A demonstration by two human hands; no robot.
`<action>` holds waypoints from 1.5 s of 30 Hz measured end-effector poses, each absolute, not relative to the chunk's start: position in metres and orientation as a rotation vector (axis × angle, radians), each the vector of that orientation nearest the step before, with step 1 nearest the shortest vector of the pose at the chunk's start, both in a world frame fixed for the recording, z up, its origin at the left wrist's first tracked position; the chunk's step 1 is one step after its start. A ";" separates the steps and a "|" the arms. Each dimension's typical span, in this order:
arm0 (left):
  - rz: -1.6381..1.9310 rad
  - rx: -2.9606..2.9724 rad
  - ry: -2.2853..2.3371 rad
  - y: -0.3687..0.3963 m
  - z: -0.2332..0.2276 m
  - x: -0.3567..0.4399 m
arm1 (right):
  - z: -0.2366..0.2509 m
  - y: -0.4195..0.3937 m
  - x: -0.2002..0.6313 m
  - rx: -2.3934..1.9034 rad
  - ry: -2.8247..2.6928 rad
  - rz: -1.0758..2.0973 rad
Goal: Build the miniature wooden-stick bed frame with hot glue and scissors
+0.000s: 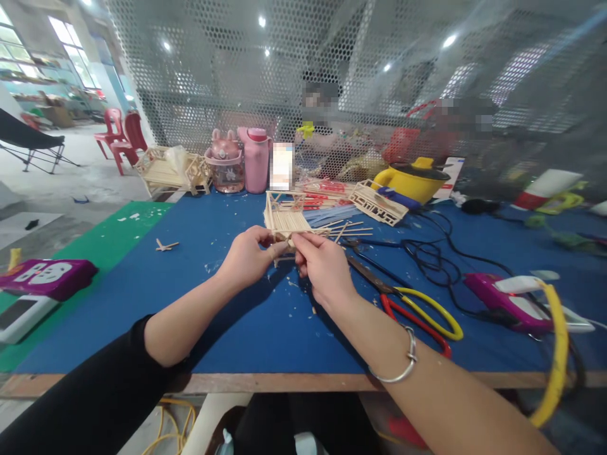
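Looking first toward the near edge of the bench, seeing scissors lying between its middle and the near right corner, not being used. Working farther in, around the middle of the bench. Pinching the near end of a small stick model with the left hand, holding thumb and fingers almost closed. Pinching also with the right hand, just beside, bringing thumb and forefinger together at the same end; not being able to tell about any separate small piece under the fingertips.

Seeing on this model a floor of sticks already laid close together, and a rail already standing at its far end; judging the main body as made. Judging the near end as the part in work, but not being able to tell how much is remaining there.

Noticing loose sticks lying unjoined toward the right edge, and a stick panel already assembled, lying apart, closer to the far edge. Seeing finally a larger stick model standing near the far left corner with floor and railings, looking nearly complete.
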State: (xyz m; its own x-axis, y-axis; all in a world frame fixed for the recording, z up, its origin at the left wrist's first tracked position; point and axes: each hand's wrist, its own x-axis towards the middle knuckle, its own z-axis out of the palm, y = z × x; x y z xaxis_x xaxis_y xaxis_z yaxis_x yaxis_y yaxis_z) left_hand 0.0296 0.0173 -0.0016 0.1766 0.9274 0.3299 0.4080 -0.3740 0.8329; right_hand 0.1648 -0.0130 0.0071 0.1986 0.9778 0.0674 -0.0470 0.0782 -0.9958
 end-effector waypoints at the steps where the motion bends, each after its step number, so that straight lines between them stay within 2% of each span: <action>1: 1.153 1.878 1.252 0.017 -0.001 0.030 | 0.005 -0.015 0.163 -1.203 -1.027 1.039; 7: 1.134 1.898 1.313 0.014 0.001 0.033 | 0.007 -0.033 0.165 -1.247 -1.094 0.849; 12: 1.165 1.882 1.282 0.013 0.000 0.033 | 0.045 -0.022 0.188 -1.158 -1.630 0.026; 14: 1.170 1.886 1.285 0.013 0.000 0.033 | 0.060 -0.005 0.195 -1.187 -1.929 -0.102; 18: 1.151 1.906 1.314 0.013 0.001 0.033 | 0.072 0.028 0.196 -1.431 -2.218 0.293; 23: 1.119 1.925 1.361 0.011 0.003 0.033 | 0.074 0.038 0.189 -1.529 -2.102 0.774; 25: 1.125 1.935 1.374 0.010 0.002 0.034 | 0.073 0.036 0.188 -1.502 -2.059 0.759; 31: 1.134 1.897 1.300 0.011 0.001 0.035 | 0.066 0.023 0.191 -1.424 -2.006 0.433; 45: 1.122 1.820 1.207 0.014 0.002 0.033 | 0.060 0.027 0.198 -1.256 -2.149 0.310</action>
